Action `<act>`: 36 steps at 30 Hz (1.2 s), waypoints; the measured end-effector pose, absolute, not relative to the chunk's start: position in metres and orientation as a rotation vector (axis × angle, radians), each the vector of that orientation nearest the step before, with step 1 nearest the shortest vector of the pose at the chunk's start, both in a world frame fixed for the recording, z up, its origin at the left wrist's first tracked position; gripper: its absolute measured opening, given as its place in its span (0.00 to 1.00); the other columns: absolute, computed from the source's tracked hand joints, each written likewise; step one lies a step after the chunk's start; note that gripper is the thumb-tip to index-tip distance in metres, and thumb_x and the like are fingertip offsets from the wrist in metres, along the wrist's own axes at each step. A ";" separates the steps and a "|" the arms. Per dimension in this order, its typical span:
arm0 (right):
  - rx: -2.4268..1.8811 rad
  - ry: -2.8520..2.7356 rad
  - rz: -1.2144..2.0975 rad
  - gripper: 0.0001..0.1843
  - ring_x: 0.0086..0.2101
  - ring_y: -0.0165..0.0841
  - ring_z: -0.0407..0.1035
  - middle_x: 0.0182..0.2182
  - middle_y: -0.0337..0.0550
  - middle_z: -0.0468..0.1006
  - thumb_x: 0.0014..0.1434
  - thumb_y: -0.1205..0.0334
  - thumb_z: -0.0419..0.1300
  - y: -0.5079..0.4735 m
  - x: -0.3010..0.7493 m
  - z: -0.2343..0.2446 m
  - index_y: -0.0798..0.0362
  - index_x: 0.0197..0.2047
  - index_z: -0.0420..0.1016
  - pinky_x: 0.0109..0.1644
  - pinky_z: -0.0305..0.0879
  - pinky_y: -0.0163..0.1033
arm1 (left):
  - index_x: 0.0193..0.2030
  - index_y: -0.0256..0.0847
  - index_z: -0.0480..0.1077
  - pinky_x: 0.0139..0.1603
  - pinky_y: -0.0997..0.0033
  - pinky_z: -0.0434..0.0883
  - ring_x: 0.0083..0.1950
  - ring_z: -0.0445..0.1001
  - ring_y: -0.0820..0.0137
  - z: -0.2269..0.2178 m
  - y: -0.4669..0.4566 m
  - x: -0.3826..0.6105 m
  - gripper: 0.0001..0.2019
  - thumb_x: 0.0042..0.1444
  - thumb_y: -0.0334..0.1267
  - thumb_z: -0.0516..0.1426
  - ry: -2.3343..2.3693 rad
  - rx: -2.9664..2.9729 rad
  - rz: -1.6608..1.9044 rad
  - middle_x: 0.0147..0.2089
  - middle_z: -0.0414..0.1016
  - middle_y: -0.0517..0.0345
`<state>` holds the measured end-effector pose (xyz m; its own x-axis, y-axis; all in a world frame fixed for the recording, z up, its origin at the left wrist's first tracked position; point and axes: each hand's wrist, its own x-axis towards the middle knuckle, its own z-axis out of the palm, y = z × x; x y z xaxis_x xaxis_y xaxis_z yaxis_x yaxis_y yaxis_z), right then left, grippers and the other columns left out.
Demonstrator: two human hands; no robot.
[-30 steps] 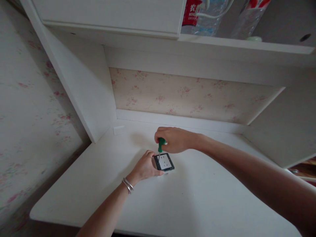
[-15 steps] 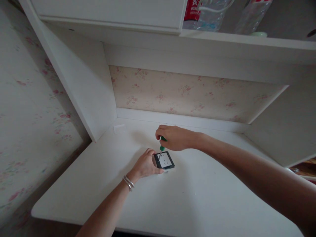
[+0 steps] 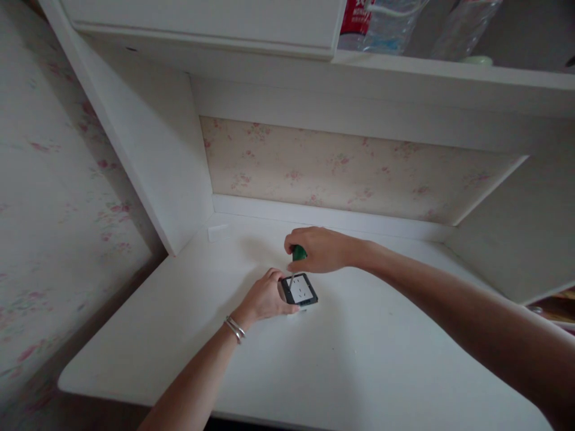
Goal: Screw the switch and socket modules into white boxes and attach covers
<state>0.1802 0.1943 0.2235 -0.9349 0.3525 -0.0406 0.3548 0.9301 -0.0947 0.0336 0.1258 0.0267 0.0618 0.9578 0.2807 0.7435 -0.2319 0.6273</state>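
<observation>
A wall socket with a white face and dark frame sits on the white desktop, its slots facing up. My left hand grips it from the left, thumb along the near side and fingers at the far left corner. In my right hand is a screwdriver with a green handle, partly covered by the fingers. Its thin shaft slants down to the left part of the socket's frame. Whether the tip sits in a screw is too small to tell.
A small white flat piece lies at the back left of the desk. Above, a shelf carries plastic bottles and a pale green cap. A side panel rises on the left.
My right hand has shifted its hold on the screwdriver, the fingers now covering the lower part of the green handle. The socket and my left hand stay in place.
</observation>
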 end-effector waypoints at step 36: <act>0.638 3.089 -0.216 0.16 0.36 0.33 0.68 0.45 0.47 0.71 0.52 0.66 0.55 0.189 0.176 0.221 0.53 0.46 0.67 0.35 0.58 0.34 | 0.57 0.42 0.60 0.50 0.63 0.69 0.48 0.74 0.58 0.038 0.118 0.036 0.38 0.40 0.54 0.64 1.822 2.223 0.847 0.49 0.74 0.54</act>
<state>0.1757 0.1888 0.2207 -0.9184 0.3955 -0.0085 0.3928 0.9093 -0.1374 0.0363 0.1176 0.0377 0.1056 0.9383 0.3294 0.8567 -0.2540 0.4489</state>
